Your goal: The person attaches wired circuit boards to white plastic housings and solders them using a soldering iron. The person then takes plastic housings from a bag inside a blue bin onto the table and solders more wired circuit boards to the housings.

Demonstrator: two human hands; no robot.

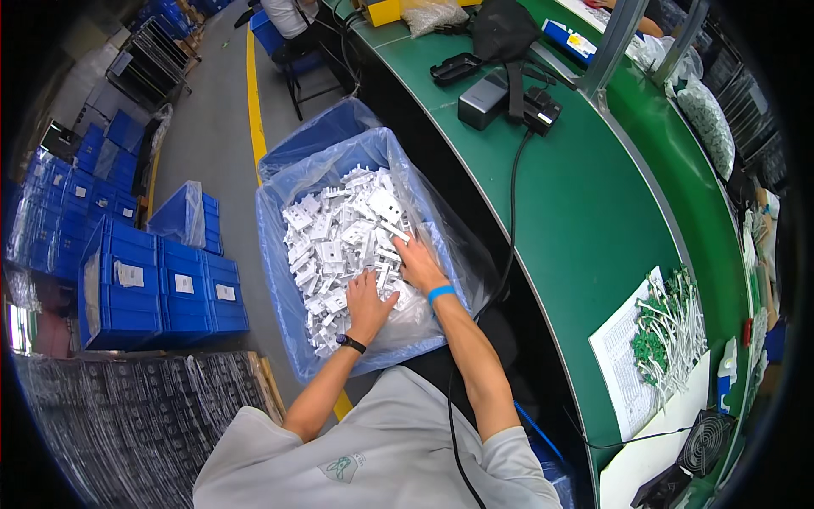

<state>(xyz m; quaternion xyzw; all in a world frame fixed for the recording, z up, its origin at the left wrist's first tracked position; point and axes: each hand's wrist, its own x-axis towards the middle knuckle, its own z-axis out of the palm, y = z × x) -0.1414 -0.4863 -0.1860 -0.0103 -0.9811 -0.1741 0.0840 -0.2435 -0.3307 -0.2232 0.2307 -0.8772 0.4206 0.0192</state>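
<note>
Fingers [360,286] stood apart on the left hand [368,310], grip unclear on the right hand [422,266], apparently sifting white parts [327,252] inside the blue bin [273,284]; the next move seemingly called for pinching one.

Small white moulded plastic parts [331,252]: some show dark holes. Thin plastic liner [277,280] around them: translucent blue. Rectangular blue plastic crates [123,312]: white labels [128,274]. Long smooth worktop [543,237]: plain green. Floor [203,136]: grey, with a yellow stripe [253,102]. I note a bright-blue wristband [441,293], a black watch [350,343], and a pale-grey cloth shirt [390,450] with green emblem [341,467].
</note>
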